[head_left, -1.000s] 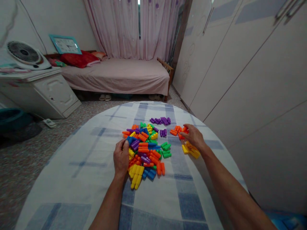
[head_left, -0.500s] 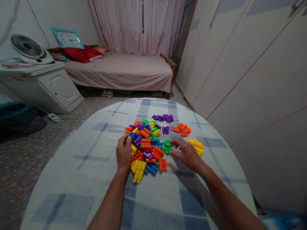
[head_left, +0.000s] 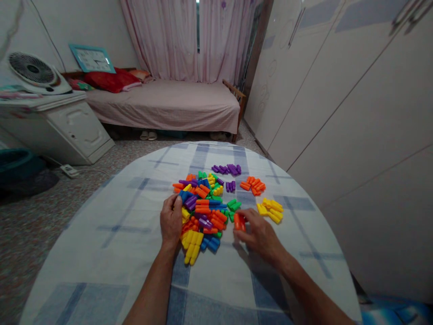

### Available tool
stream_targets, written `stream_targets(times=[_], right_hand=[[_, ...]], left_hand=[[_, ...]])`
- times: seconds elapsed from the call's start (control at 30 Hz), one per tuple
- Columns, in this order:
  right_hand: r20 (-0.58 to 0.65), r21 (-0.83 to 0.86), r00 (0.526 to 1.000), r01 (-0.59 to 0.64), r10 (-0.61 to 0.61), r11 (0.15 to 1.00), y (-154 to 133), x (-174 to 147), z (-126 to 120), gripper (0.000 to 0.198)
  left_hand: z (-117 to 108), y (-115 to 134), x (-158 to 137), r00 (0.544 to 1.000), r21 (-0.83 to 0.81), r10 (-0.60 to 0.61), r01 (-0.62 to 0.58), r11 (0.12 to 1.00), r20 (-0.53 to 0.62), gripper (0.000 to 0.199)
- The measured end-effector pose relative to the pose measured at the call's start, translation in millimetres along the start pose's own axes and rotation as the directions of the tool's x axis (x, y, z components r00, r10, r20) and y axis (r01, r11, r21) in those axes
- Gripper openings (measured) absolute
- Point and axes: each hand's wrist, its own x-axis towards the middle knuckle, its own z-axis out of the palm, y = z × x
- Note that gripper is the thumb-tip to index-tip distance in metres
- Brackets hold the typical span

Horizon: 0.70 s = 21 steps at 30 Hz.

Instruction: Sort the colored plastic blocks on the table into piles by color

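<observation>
A heap of plastic building blocks [head_left: 203, 210], shaped like joined pegs in orange, yellow, blue, green and purple, lies on the table. My left hand [head_left: 171, 221] rests against the heap's left side, fingers loosely curved and thumb apart, beside a blue block [head_left: 184, 195]; I see nothing held in it. To the right of the heap, my right hand [head_left: 259, 232] pinches an orange block [head_left: 239, 222] between thumb and fingers. Green blocks [head_left: 233, 205] lie just beyond these fingertips. Yellow blocks [head_left: 271, 210] sit beyond the right hand.
Purple blocks [head_left: 232, 169] and a separate orange group [head_left: 253, 185] lie farther back on the round table's checked cloth [head_left: 128, 243]. Behind stand a bed [head_left: 169, 101] and, at left, a white cabinet [head_left: 79, 131] with a fan. A wardrobe [head_left: 338, 113] lines the right side.
My right hand has taken hold of the orange block from the heap's front right and shifted it a little right and back. The left hand stays at the heap's side.
</observation>
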Motion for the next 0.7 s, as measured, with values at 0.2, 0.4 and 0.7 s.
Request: stream_targets(times=[0.2,0.4,0.7], right_hand=[[-0.219,-0.326,0.97,-0.172,0.103,0.929,59.2,57.1,-35.7,0.037],[-0.17,-0.541,0.983,-0.152,0.07,0.827,78.3,92.1,-26.7,0.033],[-0.357,-0.302,0.934,-0.137,0.021,0.943,48.0,60.5,-15.0,0.03]], left_hand=[[0.4,-0.6,0.3,1.0,-0.011,0.006,-0.006,1.0,-0.005,0.037],[-0.9,-0.5,0.4,1.0,0.004,0.005,-0.005,1.0,-0.001,0.037],[0.4,-0.3,-0.4,1.0,-0.037,-0.009,0.009,0.999,0.014,0.04]])
